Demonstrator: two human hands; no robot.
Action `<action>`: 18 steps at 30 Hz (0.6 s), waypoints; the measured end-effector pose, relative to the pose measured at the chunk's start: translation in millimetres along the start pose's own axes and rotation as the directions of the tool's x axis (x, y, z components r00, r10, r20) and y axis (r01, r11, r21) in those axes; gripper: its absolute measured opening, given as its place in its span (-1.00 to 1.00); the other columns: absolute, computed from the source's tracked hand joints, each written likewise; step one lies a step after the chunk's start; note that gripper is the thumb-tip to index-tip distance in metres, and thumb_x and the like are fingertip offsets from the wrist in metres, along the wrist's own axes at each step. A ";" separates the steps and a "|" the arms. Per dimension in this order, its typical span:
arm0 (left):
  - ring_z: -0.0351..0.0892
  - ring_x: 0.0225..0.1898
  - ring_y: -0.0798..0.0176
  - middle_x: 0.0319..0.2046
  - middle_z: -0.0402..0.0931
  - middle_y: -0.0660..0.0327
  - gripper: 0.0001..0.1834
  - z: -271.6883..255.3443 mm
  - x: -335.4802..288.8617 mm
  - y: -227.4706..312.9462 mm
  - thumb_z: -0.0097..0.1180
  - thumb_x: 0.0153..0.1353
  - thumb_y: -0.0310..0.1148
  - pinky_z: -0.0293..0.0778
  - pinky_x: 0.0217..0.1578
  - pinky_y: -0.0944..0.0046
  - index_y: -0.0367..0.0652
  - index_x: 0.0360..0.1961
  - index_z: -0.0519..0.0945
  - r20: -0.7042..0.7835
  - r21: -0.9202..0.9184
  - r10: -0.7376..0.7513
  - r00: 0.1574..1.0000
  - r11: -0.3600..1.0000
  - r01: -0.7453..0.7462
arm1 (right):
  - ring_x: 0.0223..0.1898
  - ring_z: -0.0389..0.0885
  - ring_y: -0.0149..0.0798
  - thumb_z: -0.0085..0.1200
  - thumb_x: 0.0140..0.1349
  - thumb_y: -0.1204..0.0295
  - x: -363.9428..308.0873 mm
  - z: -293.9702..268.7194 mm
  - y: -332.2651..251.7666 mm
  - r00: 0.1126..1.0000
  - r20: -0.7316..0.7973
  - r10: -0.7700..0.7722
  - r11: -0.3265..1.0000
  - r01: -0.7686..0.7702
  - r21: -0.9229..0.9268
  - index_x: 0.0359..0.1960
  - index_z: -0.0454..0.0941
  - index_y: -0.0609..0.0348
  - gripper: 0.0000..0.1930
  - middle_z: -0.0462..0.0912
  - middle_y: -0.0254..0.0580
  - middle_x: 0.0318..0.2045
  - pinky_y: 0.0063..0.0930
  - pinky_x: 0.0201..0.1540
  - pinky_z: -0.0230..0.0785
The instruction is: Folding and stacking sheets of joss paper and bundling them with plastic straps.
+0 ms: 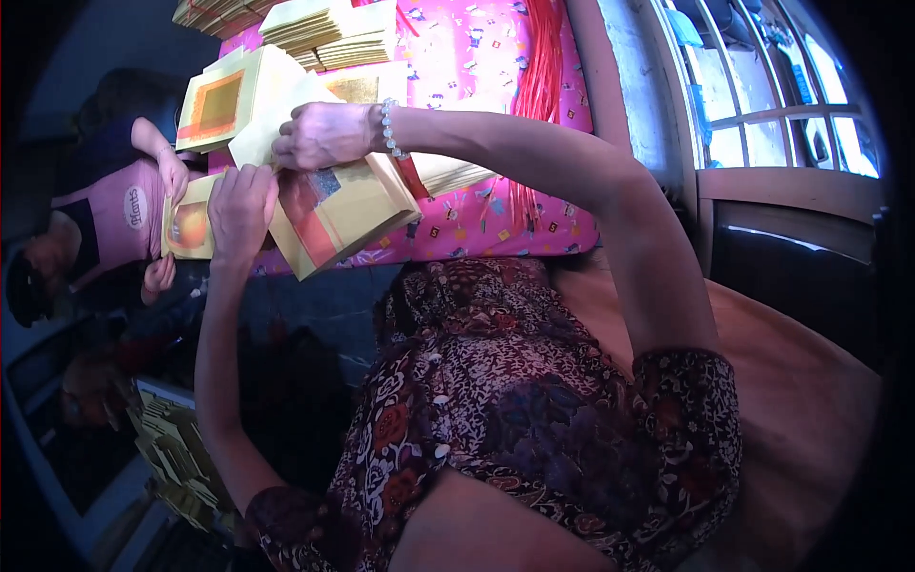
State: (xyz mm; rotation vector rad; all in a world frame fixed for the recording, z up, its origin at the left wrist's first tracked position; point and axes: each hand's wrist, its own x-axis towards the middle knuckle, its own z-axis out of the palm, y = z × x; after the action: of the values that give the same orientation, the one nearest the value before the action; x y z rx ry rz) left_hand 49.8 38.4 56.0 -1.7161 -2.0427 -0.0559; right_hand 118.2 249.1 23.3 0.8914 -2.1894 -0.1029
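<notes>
Paper packet [348, 217] gripped at its upper left, near the table edge

The packet, cream with a red band, lies tilted at the near side of the pink patterned cloth [469, 91], one corner seeming to jut past the edge. The left hand [241, 205] curls beside its left end; the right hand [329, 136], a beaded bracelet [389, 129] at its wrist, arches over its upper part. Both sets of fingers are bent inward and nearly meet, but the fingertips are hidden, so I cannot tell how far closed they are or how firmly either holds the paper.

Just beyond sit a packet with an orange square [214, 107] and folded yellow stacks [353, 46]; red strands [540, 71] hang down the cloth on the right. On the left, a co-worker [110, 205] has both hands on another yellow packet [189, 231].

Uneven pulling between the hands could crease or tear the corner. A loose pinch might let the packet slip over the edge, and a sweep of the right forearm [515, 143] could drag the strands.
</notes>
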 end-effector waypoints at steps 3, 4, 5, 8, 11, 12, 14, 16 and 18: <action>0.42 -0.41 0.21 -0.50 0.35 0.25 -0.83 -7.8 4.3 -4.8 0.28 0.08 -0.36 0.33 -0.37 0.21 -0.09 -0.36 0.52 -0.067 0.099 0.037 0.997 0.995 -0.031 | -0.26 0.59 -0.34 0.06 0.08 0.32 2.3 -11.6 8.0 0.998 0.059 0.029 1.000 -0.029 -0.009 -0.33 0.54 0.00 -0.86 0.52 -0.40 -0.36 -0.45 -0.25 0.47; 0.42 -0.41 0.21 -0.50 0.35 0.25 -0.83 -7.9 8.8 -9.1 0.28 0.08 -0.36 0.33 -0.37 0.21 -0.09 -0.36 0.52 -0.068 0.110 0.026 0.997 0.994 -0.018 | -0.22 0.57 -0.35 0.07 0.10 0.29 2.9 -14.7 14.5 0.997 0.063 0.049 0.999 -0.048 -0.015 -0.31 0.53 -0.02 -0.85 0.51 -0.40 -0.32 -0.42 -0.20 0.46; 0.42 -0.42 0.22 -0.50 0.35 0.26 -0.83 -12.5 17.7 -8.7 0.28 0.08 -0.36 0.32 -0.37 0.22 -0.09 -0.35 0.53 -0.086 0.130 0.056 0.995 0.990 -0.045 | -0.20 0.48 -0.40 0.07 0.10 0.28 1.7 -20.9 19.1 0.995 0.025 0.096 0.994 -0.095 -0.051 -0.29 0.49 0.00 -0.82 0.41 -0.43 -0.32 -0.50 -0.19 0.38; 0.41 -0.43 0.24 -0.50 0.36 0.27 -0.82 -32.3 50.6 -0.5 0.29 0.09 -0.33 0.32 -0.38 0.24 -0.07 -0.32 0.54 -0.159 0.138 0.081 0.984 0.989 -0.059 | -0.19 0.49 -0.33 0.10 0.09 0.29 -11.5 -48.3 38.1 0.990 -0.013 0.139 0.978 -0.140 -0.155 -0.18 0.49 0.01 -0.75 0.42 -0.40 -0.28 -0.48 -0.16 0.39; 0.46 -0.37 0.24 -0.41 0.48 0.28 -0.72 -49.6 75.8 18.9 0.33 0.05 -0.31 0.37 -0.35 0.23 -0.06 -0.20 0.59 -0.267 0.161 0.021 0.963 0.987 0.024 | -0.15 0.50 -0.29 0.08 0.14 0.32 -26.6 -68.3 50.2 0.975 -0.094 0.202 0.966 -0.214 -0.142 -0.12 0.50 -0.04 -0.75 0.46 -0.37 -0.26 -0.39 -0.11 0.40; 0.46 -0.37 0.24 -0.41 0.48 0.28 -0.72 -51.5 81.3 33.2 0.33 0.05 -0.31 0.37 -0.35 0.23 -0.06 -0.20 0.59 -0.269 0.171 0.013 0.963 0.985 0.034 | -0.11 0.52 -0.30 0.05 0.15 0.34 -35.7 -72.5 53.8 0.962 -0.122 0.243 0.957 -0.258 -0.135 -0.09 0.51 -0.09 -0.74 0.48 -0.37 -0.24 -0.37 -0.06 0.41; 0.52 -0.30 0.19 -0.31 0.55 0.22 -0.68 -51.1 80.7 68.7 0.32 0.05 -0.34 0.42 -0.28 0.23 -0.07 -0.13 0.61 -0.460 0.000 -0.146 0.876 0.986 0.165 | -0.17 0.54 -0.28 0.13 0.10 0.29 -50.6 -108.3 47.3 0.939 0.047 0.340 0.940 -0.337 -0.055 -0.15 0.51 -0.07 -0.75 0.49 -0.37 -0.27 -0.34 -0.13 0.41; 0.56 -0.25 0.14 -0.23 0.58 0.14 -0.66 -43.5 71.0 125.2 0.29 0.09 -0.35 0.47 -0.22 0.19 -0.08 -0.07 0.61 -0.418 -0.308 -0.181 0.890 0.950 0.048 | -0.24 0.52 -0.28 0.19 0.07 0.27 -91.3 -117.2 45.8 0.929 0.020 0.370 0.921 -0.364 -0.137 -0.23 0.52 -0.07 -0.77 0.47 -0.38 -0.33 -0.34 -0.20 0.39; 0.58 -0.29 0.10 -0.25 0.57 0.12 -0.61 -27.0 54.5 174.2 0.26 0.14 -0.32 0.53 -0.23 0.19 -0.14 0.01 0.57 -0.141 -0.744 -0.315 0.939 0.659 0.110 | -0.29 0.48 -0.30 0.23 0.05 0.28 -119.4 -106.8 37.2 0.904 0.048 0.425 0.898 -0.414 -0.151 -0.32 0.50 -0.07 -0.80 0.42 -0.38 -0.39 -0.35 -0.23 0.35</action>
State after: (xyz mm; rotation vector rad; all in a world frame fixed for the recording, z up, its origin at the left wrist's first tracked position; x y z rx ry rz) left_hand 216.4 117.7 54.6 -1.7153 -2.1392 -1.2772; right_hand 225.5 373.0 37.7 0.3275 -2.3676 -0.0786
